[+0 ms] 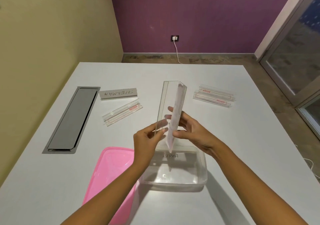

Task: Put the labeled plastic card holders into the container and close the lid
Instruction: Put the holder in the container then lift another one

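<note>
Both hands hold one clear plastic card holder (171,103) upright on end above the clear container (202,172). My left hand (147,141) pinches its lower left edge. On the other side, my right hand (188,129) grips the paper insert. Inside the container lies a holder labelled ALPHA (170,156). A holder labelled SUPERMAN (118,94) stands at the back left, with an unlabelled clear holder (123,114) in front of it. The pink lid (110,169) lies flat to the container's left.
Two stacked clear holders (213,95) lie at the back right of the white table (242,138). A grey cable hatch (72,120) is set into the table at the left. A glass door is at the right, and a white cable hangs from a wall socket behind.
</note>
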`<state>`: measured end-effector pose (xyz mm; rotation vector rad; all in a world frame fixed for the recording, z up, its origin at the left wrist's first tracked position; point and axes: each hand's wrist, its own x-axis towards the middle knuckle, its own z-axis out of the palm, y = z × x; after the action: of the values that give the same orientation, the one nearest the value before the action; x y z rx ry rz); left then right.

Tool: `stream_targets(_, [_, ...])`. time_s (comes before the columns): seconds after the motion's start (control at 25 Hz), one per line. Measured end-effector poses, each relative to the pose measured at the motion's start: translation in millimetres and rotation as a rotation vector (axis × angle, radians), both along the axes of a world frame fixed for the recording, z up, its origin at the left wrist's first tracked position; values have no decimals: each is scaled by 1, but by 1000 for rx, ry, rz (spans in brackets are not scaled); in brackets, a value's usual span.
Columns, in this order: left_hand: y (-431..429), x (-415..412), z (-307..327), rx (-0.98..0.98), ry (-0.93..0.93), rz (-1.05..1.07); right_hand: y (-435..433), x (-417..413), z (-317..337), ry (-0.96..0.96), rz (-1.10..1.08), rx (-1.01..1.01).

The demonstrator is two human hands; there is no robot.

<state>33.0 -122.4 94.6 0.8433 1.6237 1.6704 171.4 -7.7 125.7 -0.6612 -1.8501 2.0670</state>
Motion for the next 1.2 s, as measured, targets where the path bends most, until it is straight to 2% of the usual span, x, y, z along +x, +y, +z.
stream_targets(0.2, [0, 23, 2, -1, 100, 14, -10, -10, 1, 20, -82, 12])
stream_targets(0.36, [1, 26, 3, 13, -124, 58, -11, -4, -4, 79, 7, -112])
stream_targets(0.44, [-2, 28, 4, 20, -168, 57, -12, -3, -7, 88, 27, -158])
stream_targets(0.48, [-3, 29, 4, 1, -138, 69, -12, -2, -8, 79, 30, -165])
stream_targets(0.6, [-5, 27, 3, -95, 106, 127, -14, -1, -12, 31, 37, -172])
stream_targets(0.68, [-6, 23, 4, -81, 188, 121, -14, 1, -14, -13, 27, -144])
stream_targets(0.84, [-6, 2, 5, -30, 302, 131, -14, 10, -20, -177, -74, 104])
stream_targets(0.96, [-9, -18, 5, 52, 513, 172, -11, 18, -21, -456, -124, 522])
stream_targets(1.08, [-15, -37, -2, 15, 871, -20, -11, 22, -28, -644, -21, 920])
stream_targets(1.2, [-18, -45, -17, -199, 1330, -295, -15, 23, -41, -693, 94, 1123])
